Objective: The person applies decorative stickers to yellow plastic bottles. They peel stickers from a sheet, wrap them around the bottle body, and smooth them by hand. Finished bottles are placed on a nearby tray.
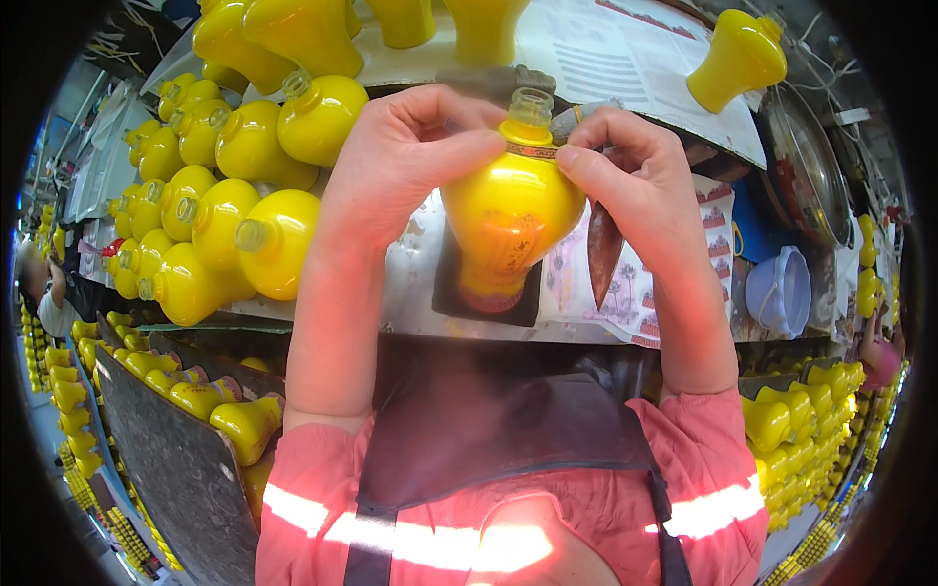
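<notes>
Yellow bottle and narrow printed band met at the base of the clear neck, directly between the two hands, which were about equally near. The left hand pinched narrowly at the band's left end, its thumb against the shoulder; the right hand made a matching pinch at the right end. The bottle's long axis ran away from the wearer, neck far and base near, leaning slightly rightward at the top, while the band crossed that axis. Beneath the base was a dark mat on a metallic worktop. A reddish-brown pointed piece hung below the right hand; whether it was gripped I could not tell. Under it were printed sheets. More yellow bottles lay stacked leftward, a pale blue bucket stood to the right, and another person showed at the far left edge.
</notes>
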`<state>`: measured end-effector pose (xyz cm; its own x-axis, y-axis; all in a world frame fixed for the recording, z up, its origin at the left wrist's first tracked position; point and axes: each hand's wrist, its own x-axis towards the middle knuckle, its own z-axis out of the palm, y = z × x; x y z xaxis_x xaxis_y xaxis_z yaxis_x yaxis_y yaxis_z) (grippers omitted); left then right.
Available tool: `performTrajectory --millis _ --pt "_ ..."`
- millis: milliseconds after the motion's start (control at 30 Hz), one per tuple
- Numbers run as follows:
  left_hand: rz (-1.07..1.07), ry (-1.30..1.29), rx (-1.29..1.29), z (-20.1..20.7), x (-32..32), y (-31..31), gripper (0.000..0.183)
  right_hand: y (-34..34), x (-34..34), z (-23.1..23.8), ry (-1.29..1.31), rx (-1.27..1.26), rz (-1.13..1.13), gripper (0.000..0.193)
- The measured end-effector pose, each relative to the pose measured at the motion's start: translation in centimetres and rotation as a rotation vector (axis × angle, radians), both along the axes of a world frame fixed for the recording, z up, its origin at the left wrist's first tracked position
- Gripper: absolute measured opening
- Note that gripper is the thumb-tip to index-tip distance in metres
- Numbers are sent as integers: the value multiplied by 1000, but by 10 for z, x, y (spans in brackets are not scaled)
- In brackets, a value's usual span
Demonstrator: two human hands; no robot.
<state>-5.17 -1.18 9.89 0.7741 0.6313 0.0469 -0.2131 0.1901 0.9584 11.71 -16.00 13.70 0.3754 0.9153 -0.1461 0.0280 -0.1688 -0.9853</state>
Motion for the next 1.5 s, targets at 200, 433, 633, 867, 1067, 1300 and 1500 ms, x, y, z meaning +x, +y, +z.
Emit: performTrajectory --millis 200,433,633,867,1067,1300,1500 --pt "5 8 32 -1 1 -1 9 1 -3 1 -114 14 -7 13" --pt "-29 22 47 -1 -2 -1 8 2 -1 0 -124 3 -23 12" --pt "6 46 71 1 -4 -6 9 0 0 0 -109 -9 22 13" --pt "24 11 74 3 -8 -12 9 4 10 -2 -111 98 -5 28" --pt "-4 18 73 3 -10 -13 8 -4 5 -2 -122 6 96 40" --pt "-16 -1 94 3 -12 -12 7 -6 -3 7 -22 -51 77 46" --pt "-44 3 100 3 -12 -8 8 -4 1 9 -1 -59 114 46"
